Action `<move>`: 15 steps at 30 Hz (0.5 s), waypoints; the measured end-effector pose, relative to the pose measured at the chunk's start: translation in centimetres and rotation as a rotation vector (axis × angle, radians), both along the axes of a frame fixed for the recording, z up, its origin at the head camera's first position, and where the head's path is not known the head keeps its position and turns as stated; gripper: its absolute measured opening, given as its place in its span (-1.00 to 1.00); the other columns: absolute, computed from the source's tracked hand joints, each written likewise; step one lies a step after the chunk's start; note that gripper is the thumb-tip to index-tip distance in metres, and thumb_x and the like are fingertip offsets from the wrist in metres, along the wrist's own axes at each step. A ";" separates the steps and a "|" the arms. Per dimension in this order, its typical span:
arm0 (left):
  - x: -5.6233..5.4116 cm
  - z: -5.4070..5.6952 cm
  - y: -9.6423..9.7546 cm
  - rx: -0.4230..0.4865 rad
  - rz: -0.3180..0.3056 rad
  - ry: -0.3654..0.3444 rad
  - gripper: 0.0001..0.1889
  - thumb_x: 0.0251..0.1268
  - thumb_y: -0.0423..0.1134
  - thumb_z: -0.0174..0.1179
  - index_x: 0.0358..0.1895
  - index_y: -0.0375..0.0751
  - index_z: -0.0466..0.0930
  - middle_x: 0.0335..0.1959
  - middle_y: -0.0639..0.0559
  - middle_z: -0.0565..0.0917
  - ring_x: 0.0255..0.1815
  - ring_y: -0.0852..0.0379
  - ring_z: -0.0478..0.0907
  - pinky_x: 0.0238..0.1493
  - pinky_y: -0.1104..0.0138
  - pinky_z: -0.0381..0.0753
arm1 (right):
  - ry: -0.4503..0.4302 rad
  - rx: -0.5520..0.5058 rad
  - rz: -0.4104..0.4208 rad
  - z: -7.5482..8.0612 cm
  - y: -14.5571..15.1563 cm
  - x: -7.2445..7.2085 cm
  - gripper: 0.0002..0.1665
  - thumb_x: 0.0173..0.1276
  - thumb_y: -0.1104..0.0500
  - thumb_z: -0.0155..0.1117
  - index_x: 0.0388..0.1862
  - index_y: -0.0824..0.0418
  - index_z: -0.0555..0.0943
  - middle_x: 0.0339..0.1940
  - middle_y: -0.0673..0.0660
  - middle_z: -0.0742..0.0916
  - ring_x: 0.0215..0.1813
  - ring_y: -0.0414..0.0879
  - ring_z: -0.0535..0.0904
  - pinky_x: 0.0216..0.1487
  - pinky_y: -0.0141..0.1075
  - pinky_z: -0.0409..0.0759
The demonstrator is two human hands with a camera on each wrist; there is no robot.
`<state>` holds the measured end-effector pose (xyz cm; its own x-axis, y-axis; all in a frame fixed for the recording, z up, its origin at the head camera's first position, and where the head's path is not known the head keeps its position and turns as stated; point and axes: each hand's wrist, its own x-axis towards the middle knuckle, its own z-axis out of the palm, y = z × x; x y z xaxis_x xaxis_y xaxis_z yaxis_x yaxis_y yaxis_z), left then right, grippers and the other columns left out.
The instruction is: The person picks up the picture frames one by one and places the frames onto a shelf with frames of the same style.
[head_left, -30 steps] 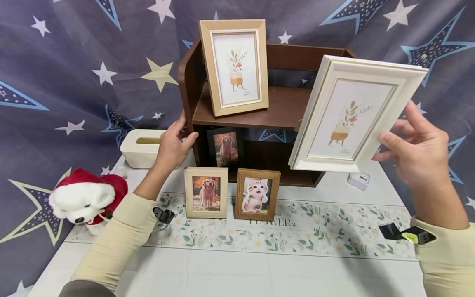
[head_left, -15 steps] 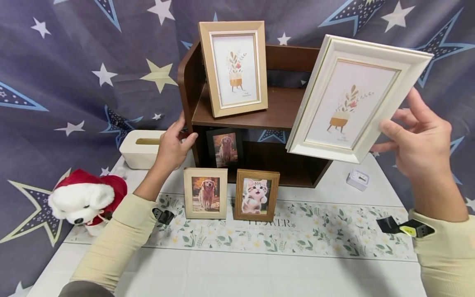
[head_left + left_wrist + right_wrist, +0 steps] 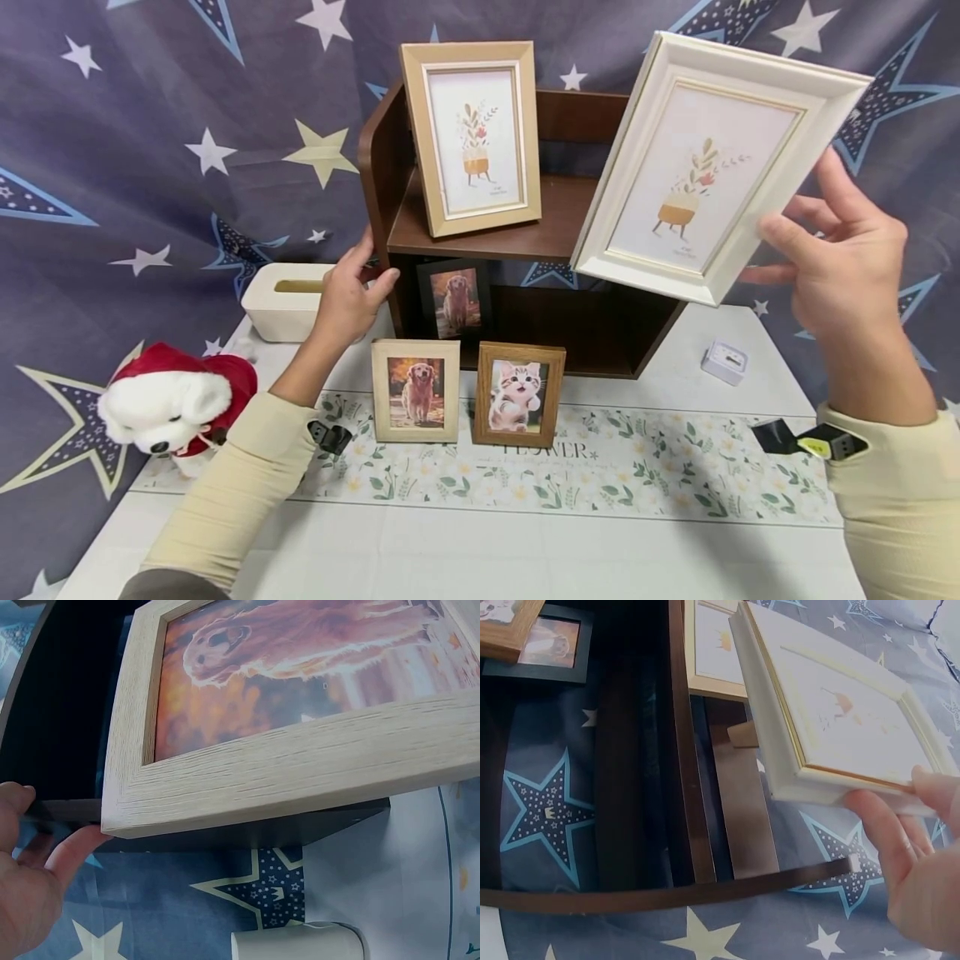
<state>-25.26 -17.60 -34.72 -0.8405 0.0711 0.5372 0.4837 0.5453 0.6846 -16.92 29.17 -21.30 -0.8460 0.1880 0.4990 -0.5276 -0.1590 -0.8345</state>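
Observation:
A white picture frame (image 3: 705, 167) with a potted-plant print is held up, tilted, by my right hand (image 3: 851, 258) at its right edge, in front of the shelf's upper right. Thumb in front and fingers behind grip it, as the right wrist view also shows. My left hand (image 3: 351, 292) grips the left side panel of the dark brown two-tier shelf (image 3: 566, 221), thumb and fingers on either side of its edge. On the upper tier a tan picture frame (image 3: 480, 137) leans at the left. A black picture frame (image 3: 455, 300) with a dog photo stands on the lower tier.
In front of the shelf stand a pale wood dog-photo frame (image 3: 380, 392) and a brown kitten-photo frame (image 3: 557, 396). A cream tissue box (image 3: 281, 312) and a white plush dog in red (image 3: 176, 400) are at the left. A small white clock (image 3: 724, 362) sits at the right.
My right hand has raised the white picture frame and shifted it slightly left, uncovering more of the shelf's lower right corner. My left hand stays on the side panel.

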 end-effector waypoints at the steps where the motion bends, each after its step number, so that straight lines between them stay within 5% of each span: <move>1: 0.0 0.0 0.0 0.001 0.000 -0.001 -0.24 0.43 -0.39 0.23 0.62 -0.01 0.16 0.33 -0.35 0.52 0.14 -0.29 0.64 0.16 -0.08 0.69 | -0.011 -0.002 -0.006 0.0 -0.1 -0.1 -0.14 0.16 0.60 0.39 0.43 0.12 0.53 -0.07 0.18 0.83 -0.21 -0.05 0.84 -0.62 -0.14 0.67; 15: 0.0 0.1 0.1 -0.008 0.012 -0.011 -0.22 0.41 -0.40 0.25 0.62 0.00 0.15 0.33 -0.35 0.52 0.13 -0.27 0.66 0.14 -0.05 0.70 | -0.098 -0.030 -0.061 0.9 -1.3 -1.2 -0.10 0.15 0.57 0.42 0.41 -0.05 0.55 -0.08 0.15 0.82 -0.20 -0.06 0.83 -0.56 -0.11 0.68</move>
<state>-25.28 -17.46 -34.62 -0.8469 0.0653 0.5277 0.4700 0.5561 0.6855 -18.13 27.85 -20.39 -0.8768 0.2545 0.4080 -0.4534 -0.1548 -0.8777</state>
